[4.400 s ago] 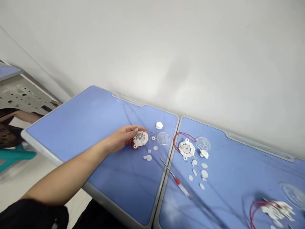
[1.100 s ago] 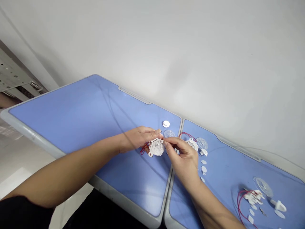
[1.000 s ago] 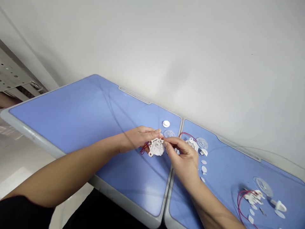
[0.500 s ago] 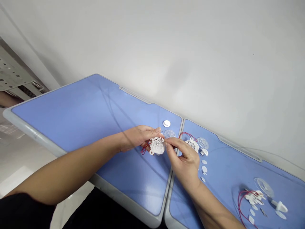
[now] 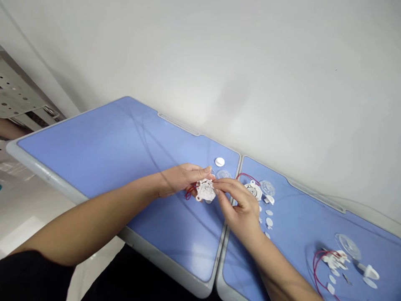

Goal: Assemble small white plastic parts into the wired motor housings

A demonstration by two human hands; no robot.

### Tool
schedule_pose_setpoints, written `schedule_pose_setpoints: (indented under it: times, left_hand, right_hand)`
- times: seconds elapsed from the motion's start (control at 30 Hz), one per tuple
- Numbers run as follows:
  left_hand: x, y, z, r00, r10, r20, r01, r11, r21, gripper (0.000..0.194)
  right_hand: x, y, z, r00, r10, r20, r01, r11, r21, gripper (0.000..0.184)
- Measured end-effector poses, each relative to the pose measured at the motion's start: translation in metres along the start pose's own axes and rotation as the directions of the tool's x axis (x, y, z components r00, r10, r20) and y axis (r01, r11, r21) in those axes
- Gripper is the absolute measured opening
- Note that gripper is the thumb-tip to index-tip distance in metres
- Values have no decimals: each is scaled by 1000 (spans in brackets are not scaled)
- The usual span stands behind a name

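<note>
My left hand [image 5: 184,179] holds a round white plastic housing [image 5: 205,190] from its left side, with thin red wires [image 5: 189,192] trailing below the fingers. The fingertips of my right hand [image 5: 238,205] pinch the housing's right rim. Anything small between those fingertips is too hidden to make out. A clear round disc [image 5: 223,174] lies just behind the housing, partly covered by my fingers, and a white round cap [image 5: 219,161] sits farther back.
A second white housing [image 5: 253,190] with red wire and a clear disc [image 5: 267,188] lies on the right blue desk [image 5: 297,209], beside several small white discs [image 5: 268,223]. Another wired assembly [image 5: 332,260] lies at right. A wall runs behind the desks.
Compared with the earliest frame, my right hand has come into view and joined the left on the housing, which now sits farther right. Over the last second, only the view and fingers shift slightly.
</note>
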State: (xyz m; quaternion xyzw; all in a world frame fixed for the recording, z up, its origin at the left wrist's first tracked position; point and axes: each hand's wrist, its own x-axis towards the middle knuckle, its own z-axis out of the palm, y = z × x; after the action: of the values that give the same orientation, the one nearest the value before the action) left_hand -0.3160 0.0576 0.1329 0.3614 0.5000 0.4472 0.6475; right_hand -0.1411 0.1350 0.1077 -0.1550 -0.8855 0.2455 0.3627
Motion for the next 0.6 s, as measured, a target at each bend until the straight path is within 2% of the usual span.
schedule_pose_setpoints:
  times: [0.3, 0.43, 0.6]
  left_hand:
    - [-4, 3, 1, 999, 5, -36, -2, 996, 92, 68]
    - [-3, 2, 0, 999, 24, -32, -20, 992, 128, 66]
    - [-3, 3, -2, 999, 22, -42, -14, 980, 196, 57]
  right_hand:
    - [3, -3, 0, 980, 186, 71, -196, 965, 177, 14]
    - [5, -2, -4, 975, 210, 70, -220, 957, 189, 12]
    - [9, 7, -13, 929, 365, 66, -370, 920, 126, 12]
